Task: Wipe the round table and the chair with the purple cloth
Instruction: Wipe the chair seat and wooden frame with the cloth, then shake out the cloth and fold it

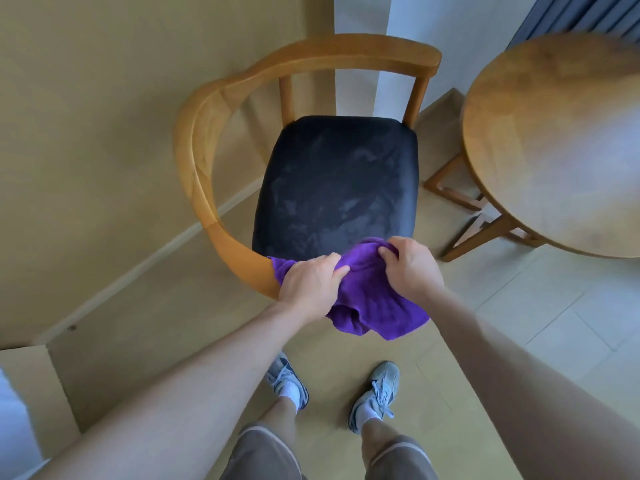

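A wooden chair (201, 140) with a curved backrest and a black padded seat (336, 181) stands in front of me. The seat shows pale smeared streaks. The purple cloth (367, 299) hangs bunched over the seat's near edge, between my hands. My left hand (310, 282) grips its left part beside the near end of the wooden armrest. My right hand (410, 268) grips its right part at the seat's front corner. The round wooden table (554, 143) stands to the right of the chair.
A beige wall runs along the left with a skirting board. A dark curtain (585, 15) hangs at the top right behind the table. The table's wooden legs (467, 202) stand close to the chair's right side. My feet in grey trainers (374, 393) stand on the tiled floor.
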